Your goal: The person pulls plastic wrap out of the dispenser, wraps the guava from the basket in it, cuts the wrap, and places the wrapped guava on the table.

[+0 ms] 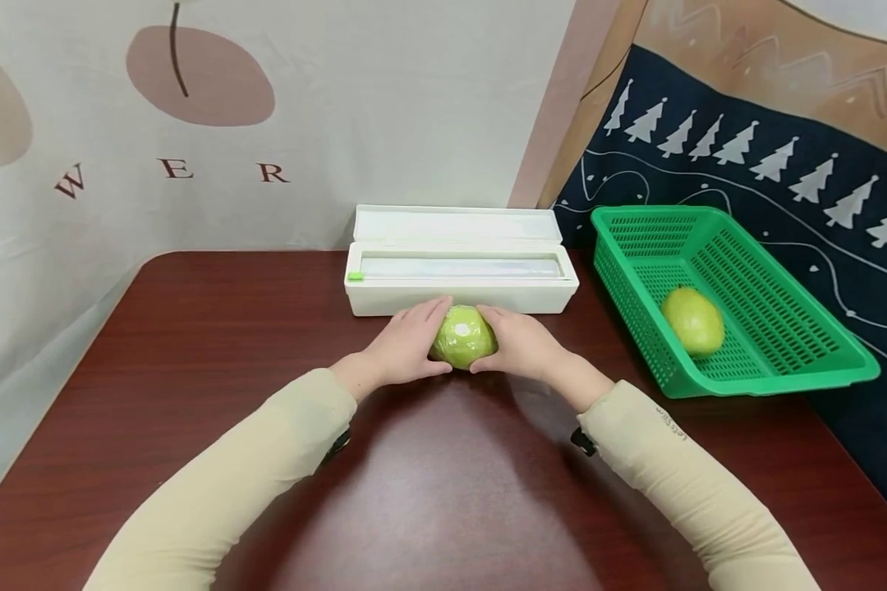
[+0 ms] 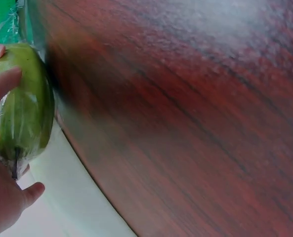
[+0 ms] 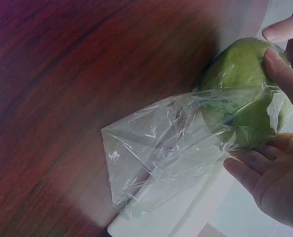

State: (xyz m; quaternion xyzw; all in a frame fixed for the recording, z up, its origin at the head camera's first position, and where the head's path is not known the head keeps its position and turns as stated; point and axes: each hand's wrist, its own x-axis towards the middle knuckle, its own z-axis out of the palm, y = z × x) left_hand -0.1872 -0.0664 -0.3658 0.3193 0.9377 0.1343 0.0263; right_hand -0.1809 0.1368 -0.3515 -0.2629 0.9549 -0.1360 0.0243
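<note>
A green pear (image 1: 463,335) in clear cling film sits on the table in front of the white dispenser box. My left hand (image 1: 406,343) grips its left side, thumb toward me and fingers on the far side. From the right, my right hand (image 1: 523,346) holds it in the same way. A dark stem shows under the film on the pear (image 2: 22,108) in the left wrist view. In the right wrist view a loose flap of cling film (image 3: 151,148) sticks out from the pear (image 3: 245,69), past the right hand (image 3: 279,187).
Behind the hands stands the cling film dispenser (image 1: 458,299), its lid (image 1: 454,223) raised and a green cutter slider (image 1: 356,277) at the left. A green plastic basket (image 1: 783,384) at the right holds another pear (image 1: 693,322). Printed cloths hang behind the brown table (image 1: 214,328).
</note>
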